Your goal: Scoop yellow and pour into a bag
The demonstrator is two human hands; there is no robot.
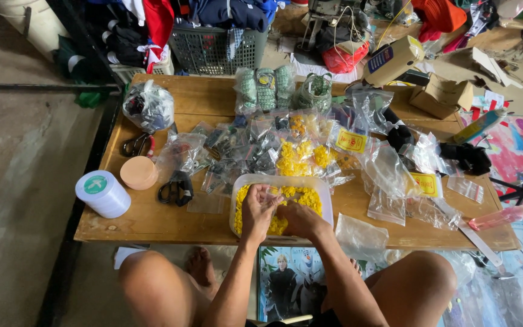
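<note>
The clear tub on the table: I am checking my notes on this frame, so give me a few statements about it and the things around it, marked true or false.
1. Both hands, left hand and right hand, are inside the clear tub. True.
2. The tub holds blue pieces. False: the small pieces are yellow.
3. A white tape roll stands near the table's left edge. True.
4. The black scissors lie right of the tub. False: they lie left of it.
5. The wooden table is bare behind the tub. False: plastic bags crowd it.

Both hands in plastic tub of yellow pieces, left probably pinching one.
</note>
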